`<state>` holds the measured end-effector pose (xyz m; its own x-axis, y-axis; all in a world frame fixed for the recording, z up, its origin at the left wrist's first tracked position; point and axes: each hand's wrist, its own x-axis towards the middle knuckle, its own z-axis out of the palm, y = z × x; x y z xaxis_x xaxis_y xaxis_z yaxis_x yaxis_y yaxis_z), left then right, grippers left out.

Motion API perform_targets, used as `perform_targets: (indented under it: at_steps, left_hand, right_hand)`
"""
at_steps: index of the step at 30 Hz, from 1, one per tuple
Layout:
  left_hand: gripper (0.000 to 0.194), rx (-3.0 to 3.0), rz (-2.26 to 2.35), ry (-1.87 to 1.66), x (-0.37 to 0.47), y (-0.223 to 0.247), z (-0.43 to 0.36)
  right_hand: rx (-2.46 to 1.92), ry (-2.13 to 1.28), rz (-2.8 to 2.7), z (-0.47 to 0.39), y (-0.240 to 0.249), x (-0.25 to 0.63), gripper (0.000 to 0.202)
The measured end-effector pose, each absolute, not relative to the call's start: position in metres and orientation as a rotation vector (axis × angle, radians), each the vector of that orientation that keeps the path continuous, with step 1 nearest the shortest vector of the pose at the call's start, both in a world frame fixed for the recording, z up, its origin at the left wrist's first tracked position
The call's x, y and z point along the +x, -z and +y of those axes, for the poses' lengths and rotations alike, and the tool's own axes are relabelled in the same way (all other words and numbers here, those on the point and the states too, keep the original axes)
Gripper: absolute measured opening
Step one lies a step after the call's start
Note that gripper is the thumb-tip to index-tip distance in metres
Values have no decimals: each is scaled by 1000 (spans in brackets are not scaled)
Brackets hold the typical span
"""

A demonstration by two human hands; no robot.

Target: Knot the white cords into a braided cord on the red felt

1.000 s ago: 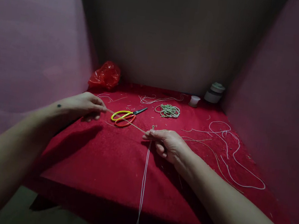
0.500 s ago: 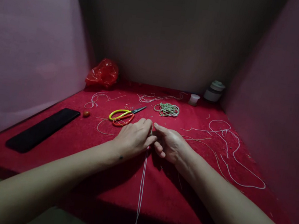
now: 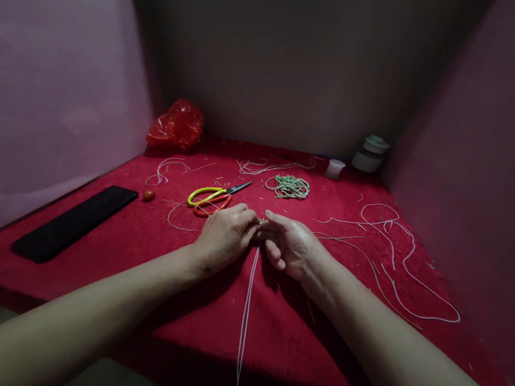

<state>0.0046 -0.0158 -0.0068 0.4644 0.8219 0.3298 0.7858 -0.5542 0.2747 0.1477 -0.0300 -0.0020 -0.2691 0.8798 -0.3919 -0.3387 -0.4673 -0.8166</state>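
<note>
My left hand (image 3: 229, 230) and my right hand (image 3: 289, 242) meet over the middle of the red cloth. Both have their fingers pinched together on a thin cord, mostly hidden between the fingertips. Two pale strands of this cord (image 3: 246, 319) hang from under the hands toward me, past the table's front edge. Just beyond my left hand lie scissors (image 3: 218, 197) with one yellow and one red handle. Farther back rests a bundle of green-and-white braided cord (image 3: 291, 187).
A black flat case (image 3: 75, 223) and a small reddish-brown bead (image 3: 148, 195) are at left. Loose white cord (image 3: 408, 259) curls at right. Behind are a red plastic bag (image 3: 178, 124), a white spool (image 3: 335, 169) and a lidded jar (image 3: 371, 154). Pink panels flank the table.
My left hand has rolled slightly, its thumb drawing in toward the fingers. The right hand stays nearly in place. The hanging strands have shifted a little to the right.
</note>
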Motion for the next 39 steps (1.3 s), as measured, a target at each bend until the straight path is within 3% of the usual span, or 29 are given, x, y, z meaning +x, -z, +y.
perform_targets:
  at_steps: [6, 15, 27, 39]
  left_hand:
    - [17, 2520, 1361, -834, 5, 4, -10]
    - [14, 2230, 1230, -824, 1, 3, 4]
    - [12, 2104, 1133, -772, 3, 0, 2]
    - [13, 2036, 1151, -759, 3, -2, 1]
  right_hand:
    - [-1127, -1731, -801, -31, 6, 146, 17]
    - [-1630, -1133, -1426, -31, -2, 156, 15]
    - [-1670, -1029, -1539, -26, 5, 150, 16]
    - [-1672, -1252, -1463, -28, -1, 157, 11]
